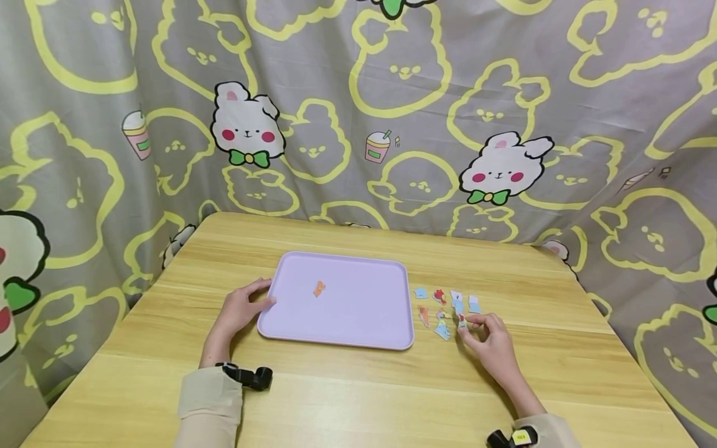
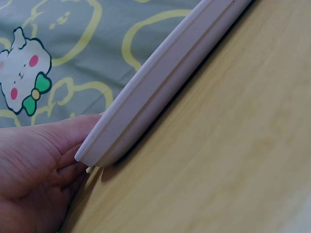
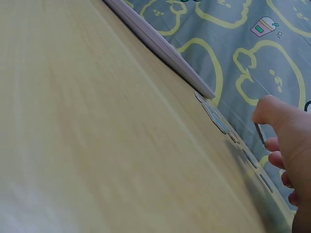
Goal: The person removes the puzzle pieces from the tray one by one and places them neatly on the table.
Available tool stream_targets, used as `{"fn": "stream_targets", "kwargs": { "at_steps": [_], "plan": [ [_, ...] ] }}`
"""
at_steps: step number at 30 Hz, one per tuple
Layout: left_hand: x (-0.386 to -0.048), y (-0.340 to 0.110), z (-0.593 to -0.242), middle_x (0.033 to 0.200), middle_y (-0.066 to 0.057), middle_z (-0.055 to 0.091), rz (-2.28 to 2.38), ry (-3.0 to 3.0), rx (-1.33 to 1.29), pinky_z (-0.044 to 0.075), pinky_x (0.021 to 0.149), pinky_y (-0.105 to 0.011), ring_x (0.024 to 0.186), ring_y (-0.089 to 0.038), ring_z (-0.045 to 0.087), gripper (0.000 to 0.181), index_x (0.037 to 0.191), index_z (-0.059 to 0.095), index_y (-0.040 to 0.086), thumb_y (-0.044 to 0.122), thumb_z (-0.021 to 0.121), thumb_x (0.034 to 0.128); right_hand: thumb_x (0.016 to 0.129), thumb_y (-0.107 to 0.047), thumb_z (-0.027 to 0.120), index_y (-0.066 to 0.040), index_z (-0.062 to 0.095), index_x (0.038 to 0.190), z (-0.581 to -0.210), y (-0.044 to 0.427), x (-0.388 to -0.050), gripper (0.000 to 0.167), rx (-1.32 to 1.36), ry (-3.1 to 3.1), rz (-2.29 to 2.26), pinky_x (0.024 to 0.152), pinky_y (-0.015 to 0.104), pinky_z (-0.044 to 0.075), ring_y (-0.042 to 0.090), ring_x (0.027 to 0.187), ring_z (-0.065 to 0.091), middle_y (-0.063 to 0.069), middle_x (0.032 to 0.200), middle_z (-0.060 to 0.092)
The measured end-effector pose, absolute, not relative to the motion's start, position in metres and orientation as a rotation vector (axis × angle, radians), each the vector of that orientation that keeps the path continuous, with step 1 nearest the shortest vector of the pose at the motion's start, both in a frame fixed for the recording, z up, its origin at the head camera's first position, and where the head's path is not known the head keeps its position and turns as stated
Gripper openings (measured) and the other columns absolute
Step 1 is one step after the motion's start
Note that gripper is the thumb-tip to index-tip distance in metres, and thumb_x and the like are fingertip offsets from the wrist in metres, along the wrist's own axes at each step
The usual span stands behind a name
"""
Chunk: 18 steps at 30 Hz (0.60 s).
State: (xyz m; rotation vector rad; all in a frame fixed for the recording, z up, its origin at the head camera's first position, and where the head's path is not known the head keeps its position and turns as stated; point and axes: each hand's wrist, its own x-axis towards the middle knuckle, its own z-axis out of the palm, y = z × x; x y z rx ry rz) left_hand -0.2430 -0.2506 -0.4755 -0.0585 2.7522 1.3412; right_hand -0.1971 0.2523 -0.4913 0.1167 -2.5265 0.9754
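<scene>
A lilac tray (image 1: 347,305) lies on the table with one small orange puzzle piece (image 1: 319,289) in its upper left part. My left hand (image 1: 239,309) grips the tray's left edge. In the left wrist view the thumb (image 2: 73,133) lies at the rim and the other fingers are partly hidden below it. To the right of the tray, my right hand (image 1: 493,342) pinches a small printed puzzle piece (image 1: 462,321) between thumb and fingers. The right wrist view shows that piece (image 3: 260,134) edge-on, raised above the table. Its picture is too small to make out.
Several loose puzzle pieces lie right of the tray, among them a blue one (image 1: 421,293), a red one (image 1: 439,296) and an orange one (image 1: 424,316). Behind the wooden table (image 1: 358,398) hangs a patterned curtain (image 1: 336,124).
</scene>
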Motion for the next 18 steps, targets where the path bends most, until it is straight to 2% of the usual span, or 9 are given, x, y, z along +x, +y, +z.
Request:
{"fn": "stream_targets", "kwargs": {
  "at_steps": [9, 18],
  "plan": [
    [-0.2426, -0.2510, -0.4774, 0.157, -0.023, 0.031, 1.325, 2.766, -0.052, 0.020, 0.121, -0.059, 0.147, -0.046, 0.023, 0.054, 0.144, 0.049, 0.007, 0.024, 0.063, 0.0955, 0.079, -0.014, 0.078, -0.004, 0.069, 0.099, -0.4928, 0.2545, -0.1964, 0.024, 0.130, -2.615, 0.898, 0.070, 0.022, 0.037, 0.009, 0.081, 0.044, 0.004, 0.086, 0.062],
    [-0.2448, -0.2520, -0.4770, 0.157, -0.023, 0.031, 1.334, 2.763, -0.043, 0.019, 0.121, -0.060, 0.147, -0.046, 0.022, 0.054, 0.144, 0.048, 0.007, 0.025, 0.063, 0.0955, 0.078, -0.012, 0.078, -0.004, 0.069, 0.096, -0.4944, 0.2559, -0.1971, 0.021, 0.154, -2.642, 0.859, 0.069, 0.023, 0.038, 0.011, 0.081, 0.044, 0.002, 0.083, 0.060]
  ]
}}
